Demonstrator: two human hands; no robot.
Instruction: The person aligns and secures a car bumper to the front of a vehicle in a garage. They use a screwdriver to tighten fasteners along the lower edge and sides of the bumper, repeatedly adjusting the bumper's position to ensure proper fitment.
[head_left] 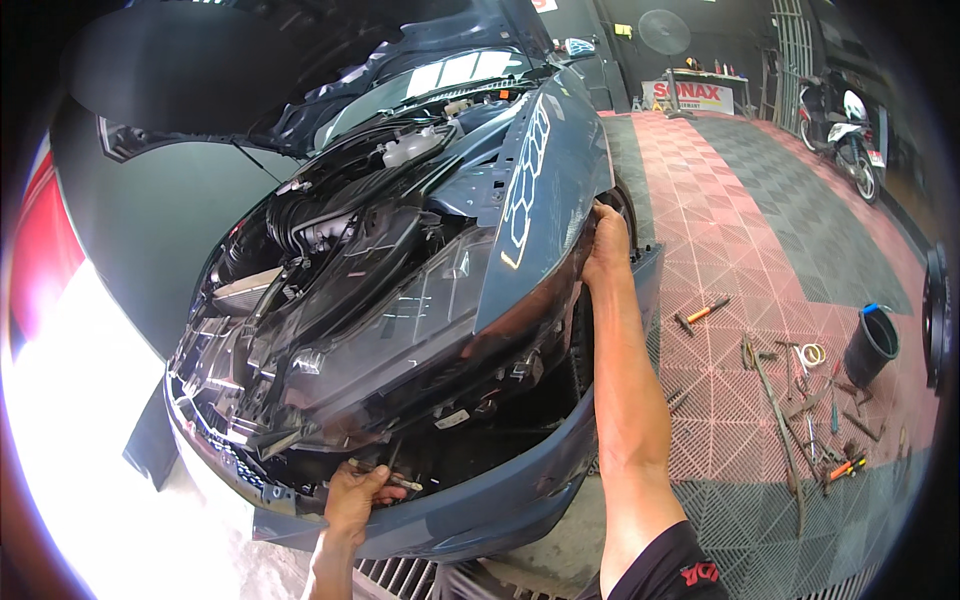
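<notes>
A dark blue car stands before me with its hood (400, 45) raised. My left hand (352, 500) reaches into the gap between the headlight (420, 300) and the loose front bumper (480, 515). Its fingers are closed around a small, thin piece that I cannot make out, near a pale-tipped part (413, 486). Farther right, my right hand (607, 245) grips the edge of the front fender (555, 170) at the wheel arch. Most of its fingers are hidden behind that edge. The bumper sits apart from the body, leaving a dark opening below the headlight.
On the tiled floor (720, 230) to the right lie a hammer (706, 310), a long pry bar (775, 420), a tape roll (813, 355) and several hand tools. A black bucket (871, 348) stands beside them. Farther back are a motorcycle (845, 135) and a fan (664, 33).
</notes>
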